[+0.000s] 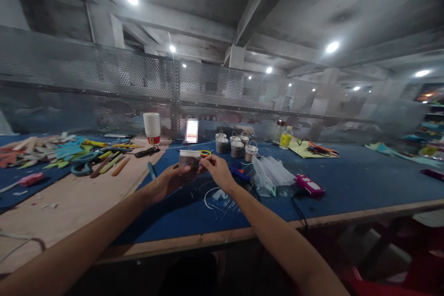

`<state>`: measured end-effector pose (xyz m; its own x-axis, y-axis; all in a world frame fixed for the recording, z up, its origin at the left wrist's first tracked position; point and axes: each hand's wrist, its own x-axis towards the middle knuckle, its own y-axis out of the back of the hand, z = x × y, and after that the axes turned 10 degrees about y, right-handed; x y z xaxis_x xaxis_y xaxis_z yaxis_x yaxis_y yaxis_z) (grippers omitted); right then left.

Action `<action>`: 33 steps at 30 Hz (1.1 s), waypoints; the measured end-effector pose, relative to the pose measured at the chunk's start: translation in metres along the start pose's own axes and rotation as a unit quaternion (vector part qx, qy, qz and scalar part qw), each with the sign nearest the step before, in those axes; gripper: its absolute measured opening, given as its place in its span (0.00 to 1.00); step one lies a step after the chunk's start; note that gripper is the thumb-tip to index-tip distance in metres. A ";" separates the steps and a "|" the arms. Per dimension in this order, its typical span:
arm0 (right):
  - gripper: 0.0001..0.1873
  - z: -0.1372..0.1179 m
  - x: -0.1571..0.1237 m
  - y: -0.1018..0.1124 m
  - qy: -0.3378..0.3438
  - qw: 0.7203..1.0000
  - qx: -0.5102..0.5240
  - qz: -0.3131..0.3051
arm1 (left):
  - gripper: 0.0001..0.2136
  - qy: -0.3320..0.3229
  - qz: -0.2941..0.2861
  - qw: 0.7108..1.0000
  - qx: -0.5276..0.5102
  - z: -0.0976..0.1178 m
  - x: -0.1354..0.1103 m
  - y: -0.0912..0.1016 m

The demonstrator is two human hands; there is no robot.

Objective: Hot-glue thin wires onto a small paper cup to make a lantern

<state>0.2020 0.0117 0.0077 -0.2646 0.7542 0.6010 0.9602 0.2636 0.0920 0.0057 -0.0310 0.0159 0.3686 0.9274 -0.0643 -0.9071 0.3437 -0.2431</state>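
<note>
In the middle of the head view, my left hand is wrapped round a small paper cup with a white rim and a dark brownish covering. My right hand is closed in a pinch at the cup's right side. A thin yellow and red item shows just above those fingertips; whether they grip it is hard to see. Beyond my hands stand several similar small cups with looped handles. Below my right hand lie loose pale wires and a curled white strip.
A stack of white paper cups stands at the back left, near scissors and coloured scraps. To the right are a blue glue gun, plastic bags, a magenta device and a yellow bottle. A perforated screen runs behind.
</note>
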 end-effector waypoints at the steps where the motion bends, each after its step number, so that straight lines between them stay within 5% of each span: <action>1: 0.12 0.000 -0.001 0.000 0.014 1.000 -0.015 -0.006 | 0.15 0.000 -0.001 1.000 -0.001 0.001 0.000 0.000; 15: 0.11 -0.012 -0.009 0.000 0.062 0.990 -0.125 -0.028 | 0.17 0.006 0.021 1.000 -0.018 0.000 0.002 0.001; 20: 0.17 -0.013 -0.010 0.000 0.128 0.955 -0.264 -0.044 | 0.20 0.003 0.035 0.999 -0.029 -0.002 0.005 0.006; 23: 0.10 -0.018 -0.007 0.007 0.132 0.929 -0.344 -0.027 | 0.21 -0.003 0.038 0.998 -0.041 -0.002 0.006 0.009; 26: 0.08 -0.023 -0.004 0.025 0.070 0.880 -0.468 -0.036 | 0.19 0.010 0.046 0.997 -0.064 0.000 0.004 0.011; 30: 0.14 -0.020 -0.010 0.058 -0.033 0.763 -0.634 -0.122 | 0.14 0.029 0.041 0.995 -0.086 0.004 0.001 0.011; 33: 0.17 -0.013 -0.019 0.075 -0.086 0.705 -0.685 -0.163 | 0.14 0.041 0.028 0.992 -0.115 0.006 0.001 0.011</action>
<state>0.2797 0.0094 0.0132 -0.3850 0.8807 0.2761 -0.0004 -0.2993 0.9542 -0.0052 -0.0255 0.0185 0.3428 0.9257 -0.1600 -0.8600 0.2407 -0.4500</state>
